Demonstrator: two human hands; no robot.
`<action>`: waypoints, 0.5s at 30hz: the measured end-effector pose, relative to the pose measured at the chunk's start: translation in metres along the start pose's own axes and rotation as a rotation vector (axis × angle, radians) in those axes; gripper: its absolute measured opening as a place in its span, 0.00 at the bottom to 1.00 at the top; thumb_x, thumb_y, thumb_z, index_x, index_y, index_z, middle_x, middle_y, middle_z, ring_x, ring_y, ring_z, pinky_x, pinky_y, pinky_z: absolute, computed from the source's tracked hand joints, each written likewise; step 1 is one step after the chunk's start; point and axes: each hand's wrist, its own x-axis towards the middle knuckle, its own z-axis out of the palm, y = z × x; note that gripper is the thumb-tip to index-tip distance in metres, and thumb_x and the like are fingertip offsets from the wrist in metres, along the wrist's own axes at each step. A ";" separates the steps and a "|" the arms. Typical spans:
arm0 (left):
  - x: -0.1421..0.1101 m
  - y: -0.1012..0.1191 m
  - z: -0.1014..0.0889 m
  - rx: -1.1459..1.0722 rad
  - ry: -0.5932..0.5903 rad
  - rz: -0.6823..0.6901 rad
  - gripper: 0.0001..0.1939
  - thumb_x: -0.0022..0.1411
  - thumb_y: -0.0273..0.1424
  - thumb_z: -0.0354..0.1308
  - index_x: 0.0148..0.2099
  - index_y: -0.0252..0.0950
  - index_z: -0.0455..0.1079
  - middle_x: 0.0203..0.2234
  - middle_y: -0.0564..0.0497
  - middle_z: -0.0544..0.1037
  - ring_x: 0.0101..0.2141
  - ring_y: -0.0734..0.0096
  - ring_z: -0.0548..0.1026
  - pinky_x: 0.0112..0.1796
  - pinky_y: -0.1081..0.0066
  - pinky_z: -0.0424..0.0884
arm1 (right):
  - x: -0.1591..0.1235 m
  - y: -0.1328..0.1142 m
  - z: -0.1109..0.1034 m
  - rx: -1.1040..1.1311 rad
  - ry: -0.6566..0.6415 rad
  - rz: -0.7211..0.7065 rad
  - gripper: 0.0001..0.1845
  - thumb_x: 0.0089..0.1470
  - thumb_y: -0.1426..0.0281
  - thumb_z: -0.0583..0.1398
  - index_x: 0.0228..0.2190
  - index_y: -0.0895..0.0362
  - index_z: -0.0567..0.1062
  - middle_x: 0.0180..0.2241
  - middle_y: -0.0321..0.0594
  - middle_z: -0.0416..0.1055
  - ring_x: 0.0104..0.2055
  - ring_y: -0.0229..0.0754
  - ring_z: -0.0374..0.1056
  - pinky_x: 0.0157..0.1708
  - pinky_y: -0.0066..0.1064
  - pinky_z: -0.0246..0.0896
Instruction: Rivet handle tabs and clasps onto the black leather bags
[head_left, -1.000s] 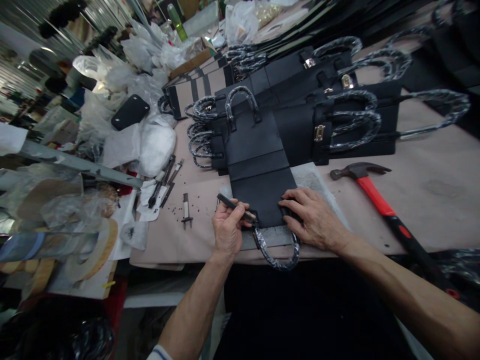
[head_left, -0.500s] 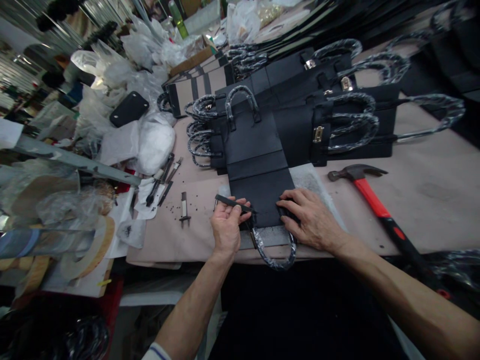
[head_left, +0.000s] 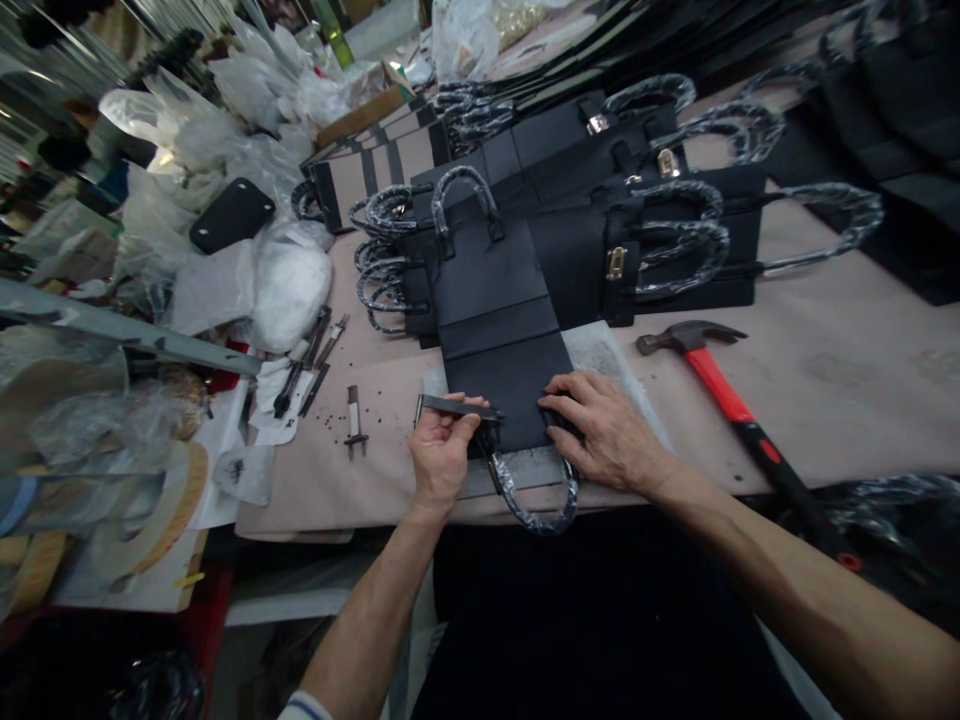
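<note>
Black, smooth material is lying between the two hands, and the left hand (head_left: 441, 458) is clamping its grip on a dark flat tool (head_left: 454, 405), thumb and fingers together around it. The tool is pointing its right end at the left base of the near handle (head_left: 537, 523); if it is touching there, I cannot tell. Compared with one second ago, the tool is showing a flatter slope, and the left fingers are holding it more from below. In my judgement, this is meaning that the tool is being adjusted and that the work at this base is still going on.

The right hand (head_left: 611, 435) is keeping its place at the handle's right base, with bent fingers; I cannot tell whether this grip is pinching or only pressing.

The black bag panel (head_left: 517, 390) is resting on a grey board (head_left: 615, 370), and its handle is reaching to the near edge of the desk (head_left: 862, 400). Farther to the right, a hammer (head_left: 716, 385) is lying; to the left, a small forked tool (head_left: 354, 420) is lying. On the far side, more black bags (head_left: 574, 260) are overlapping.
</note>
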 end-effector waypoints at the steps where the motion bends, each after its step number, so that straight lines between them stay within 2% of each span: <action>1: -0.001 -0.001 0.000 0.043 -0.020 0.034 0.16 0.59 0.34 0.72 0.46 0.35 0.74 0.39 0.46 0.85 0.40 0.63 0.85 0.48 0.62 0.81 | 0.000 0.000 0.000 0.002 0.000 0.000 0.16 0.60 0.69 0.60 0.49 0.58 0.76 0.52 0.52 0.70 0.54 0.57 0.63 0.54 0.53 0.63; 4: -0.005 -0.004 -0.001 0.167 -0.064 0.096 0.10 0.61 0.31 0.70 0.43 0.35 0.76 0.39 0.46 0.85 0.42 0.61 0.84 0.51 0.59 0.80 | 0.001 -0.001 -0.001 0.008 -0.005 0.011 0.16 0.60 0.69 0.59 0.50 0.57 0.76 0.52 0.51 0.70 0.54 0.57 0.63 0.54 0.53 0.63; 9: -0.010 -0.009 -0.004 0.254 -0.080 0.151 0.09 0.62 0.31 0.69 0.44 0.36 0.76 0.40 0.46 0.85 0.43 0.59 0.84 0.54 0.56 0.78 | 0.001 -0.001 -0.001 0.007 -0.008 0.017 0.16 0.61 0.68 0.59 0.49 0.57 0.76 0.51 0.51 0.70 0.53 0.57 0.64 0.53 0.53 0.63; 15: -0.010 -0.008 -0.004 0.311 -0.118 0.165 0.06 0.64 0.30 0.67 0.44 0.36 0.77 0.39 0.46 0.85 0.42 0.61 0.84 0.49 0.61 0.80 | 0.001 0.000 -0.001 -0.004 -0.009 0.013 0.15 0.61 0.68 0.59 0.49 0.58 0.76 0.52 0.52 0.70 0.54 0.58 0.63 0.54 0.53 0.63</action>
